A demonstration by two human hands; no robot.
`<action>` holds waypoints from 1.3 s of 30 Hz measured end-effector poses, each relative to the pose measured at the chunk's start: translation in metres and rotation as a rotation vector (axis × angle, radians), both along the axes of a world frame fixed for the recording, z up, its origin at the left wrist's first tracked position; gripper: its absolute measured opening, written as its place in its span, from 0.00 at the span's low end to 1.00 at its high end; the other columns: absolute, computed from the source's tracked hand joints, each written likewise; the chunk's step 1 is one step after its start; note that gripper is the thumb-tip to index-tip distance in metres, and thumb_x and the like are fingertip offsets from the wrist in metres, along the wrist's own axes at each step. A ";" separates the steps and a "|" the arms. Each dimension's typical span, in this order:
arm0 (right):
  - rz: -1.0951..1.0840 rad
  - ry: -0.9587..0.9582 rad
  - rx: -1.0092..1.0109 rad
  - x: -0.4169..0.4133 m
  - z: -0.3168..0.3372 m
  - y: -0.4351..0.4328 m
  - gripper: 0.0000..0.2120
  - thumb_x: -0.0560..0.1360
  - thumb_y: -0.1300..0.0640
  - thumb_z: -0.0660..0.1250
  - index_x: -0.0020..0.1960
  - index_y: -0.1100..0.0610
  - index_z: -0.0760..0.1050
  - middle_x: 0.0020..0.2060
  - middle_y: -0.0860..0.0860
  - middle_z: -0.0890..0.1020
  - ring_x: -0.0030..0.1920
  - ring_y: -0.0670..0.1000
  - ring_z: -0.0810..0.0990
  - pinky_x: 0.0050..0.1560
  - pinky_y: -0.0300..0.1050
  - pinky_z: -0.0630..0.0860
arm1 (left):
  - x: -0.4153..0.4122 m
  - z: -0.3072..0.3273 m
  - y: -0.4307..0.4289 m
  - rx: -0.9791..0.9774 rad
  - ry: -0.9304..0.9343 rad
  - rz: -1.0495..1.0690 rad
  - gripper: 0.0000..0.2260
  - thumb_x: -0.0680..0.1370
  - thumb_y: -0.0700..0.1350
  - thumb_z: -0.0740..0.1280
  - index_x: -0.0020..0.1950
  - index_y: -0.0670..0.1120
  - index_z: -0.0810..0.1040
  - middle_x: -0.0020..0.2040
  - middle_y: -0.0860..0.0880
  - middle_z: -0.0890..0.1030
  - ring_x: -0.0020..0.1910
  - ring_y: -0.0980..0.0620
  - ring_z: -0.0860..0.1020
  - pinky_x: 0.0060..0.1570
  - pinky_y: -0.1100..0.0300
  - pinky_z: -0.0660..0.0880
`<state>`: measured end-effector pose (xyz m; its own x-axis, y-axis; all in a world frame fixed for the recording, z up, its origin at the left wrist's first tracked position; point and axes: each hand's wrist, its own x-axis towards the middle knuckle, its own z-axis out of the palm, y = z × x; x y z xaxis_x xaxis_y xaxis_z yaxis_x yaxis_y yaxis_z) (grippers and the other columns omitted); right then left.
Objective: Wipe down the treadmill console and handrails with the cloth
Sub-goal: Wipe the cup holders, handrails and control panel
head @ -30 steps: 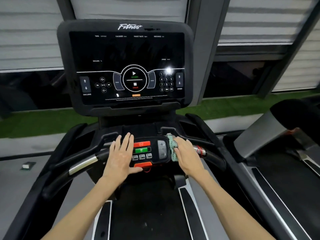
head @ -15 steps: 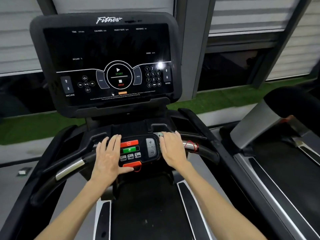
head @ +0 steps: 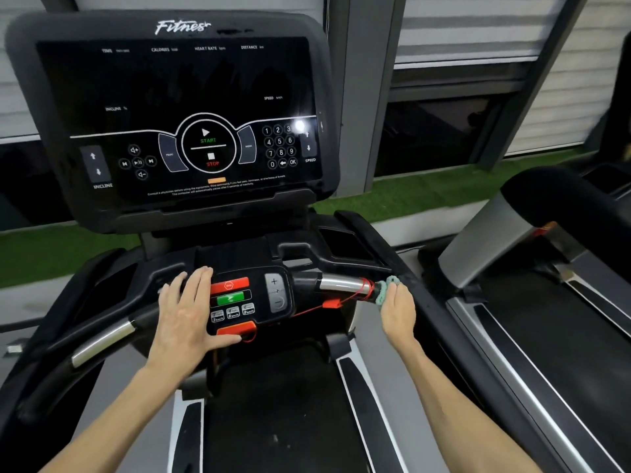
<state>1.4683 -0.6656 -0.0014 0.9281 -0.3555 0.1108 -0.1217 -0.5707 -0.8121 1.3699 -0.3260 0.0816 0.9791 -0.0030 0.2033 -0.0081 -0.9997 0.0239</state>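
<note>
My right hand point(head: 397, 307) gripped the green cloth point(head: 385, 291), fingers curled round the right handrail point(head: 341, 284) just past its chrome section. My left hand point(head: 189, 312) lay flat, fingers straight, on the keypad's point(head: 251, 298) left edge. The console point(head: 177, 97) above read "Fitness", START, STOP, INCLINE, SPEED.

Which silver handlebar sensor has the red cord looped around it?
The right silver sensor, next to the cloth; the left sensor is bare.

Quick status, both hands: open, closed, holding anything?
Left hand: open, fingers straight, resting flat on the control panel.
Right hand: grips the cloth against the right handrail.
</note>
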 end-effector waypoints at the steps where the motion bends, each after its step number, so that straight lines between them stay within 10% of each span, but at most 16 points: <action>1: 0.011 -0.007 -0.042 0.004 0.007 0.010 0.14 0.81 0.57 0.52 0.45 0.56 0.76 0.40 0.51 0.80 0.47 0.56 0.78 0.51 0.50 0.70 | 0.000 0.000 0.000 0.005 0.005 0.002 0.57 0.51 0.63 0.81 0.71 0.36 0.65 0.67 0.37 0.73 0.66 0.32 0.70 0.65 0.32 0.66; 5: 0.307 -0.076 -0.443 0.000 0.054 0.084 0.09 0.74 0.63 0.58 0.42 0.52 0.75 0.35 0.50 0.81 0.40 0.54 0.79 0.48 0.53 0.72 | 0.001 0.000 -0.001 0.021 0.015 0.007 0.57 0.51 0.65 0.80 0.71 0.36 0.64 0.67 0.38 0.73 0.66 0.33 0.70 0.65 0.33 0.66; 10: 0.483 -0.358 -0.428 -0.024 0.077 0.138 0.13 0.76 0.65 0.54 0.36 0.56 0.72 0.31 0.51 0.75 0.35 0.53 0.73 0.44 0.53 0.73 | -0.002 0.000 -0.001 0.014 0.008 0.018 0.58 0.51 0.64 0.80 0.72 0.37 0.64 0.68 0.39 0.72 0.67 0.34 0.69 0.66 0.34 0.66; 15: 0.707 -0.411 -0.365 -0.025 0.051 0.090 0.16 0.79 0.59 0.57 0.66 0.60 0.72 0.61 0.55 0.77 0.63 0.53 0.73 0.69 0.46 0.65 | -0.006 0.001 -0.001 0.011 0.017 0.017 0.57 0.52 0.65 0.79 0.73 0.37 0.64 0.68 0.40 0.72 0.68 0.35 0.69 0.67 0.35 0.67; 19: 0.570 -0.387 -0.346 -0.029 0.021 0.055 0.23 0.75 0.65 0.56 0.70 0.63 0.70 0.68 0.56 0.73 0.71 0.54 0.68 0.74 0.43 0.58 | -0.006 0.001 -0.002 0.025 -0.001 0.019 0.57 0.53 0.67 0.78 0.73 0.38 0.64 0.68 0.41 0.73 0.68 0.36 0.70 0.67 0.37 0.67; 27: 0.385 -0.165 -0.025 -0.021 0.105 0.060 0.12 0.79 0.66 0.59 0.49 0.53 0.77 0.37 0.46 0.78 0.37 0.46 0.75 0.42 0.38 0.70 | -0.013 0.021 -0.011 0.002 0.136 0.069 0.55 0.67 0.70 0.69 0.79 0.43 0.44 0.79 0.46 0.52 0.78 0.42 0.50 0.76 0.47 0.44; 33: 0.438 -0.082 0.364 -0.020 0.189 0.115 0.10 0.79 0.58 0.62 0.45 0.57 0.82 0.35 0.57 0.81 0.36 0.54 0.75 0.40 0.48 0.72 | -0.007 0.057 -0.002 -0.377 0.086 -0.022 0.52 0.63 0.74 0.63 0.79 0.48 0.53 0.79 0.49 0.55 0.78 0.48 0.52 0.77 0.51 0.50; 39: 0.718 -0.061 0.609 -0.043 0.266 0.164 0.10 0.82 0.58 0.60 0.54 0.60 0.79 0.50 0.53 0.83 0.52 0.53 0.82 0.60 0.54 0.77 | 0.001 0.130 -0.020 -0.904 -0.012 -0.188 0.41 0.68 0.61 0.75 0.76 0.55 0.61 0.69 0.61 0.68 0.68 0.61 0.66 0.69 0.60 0.64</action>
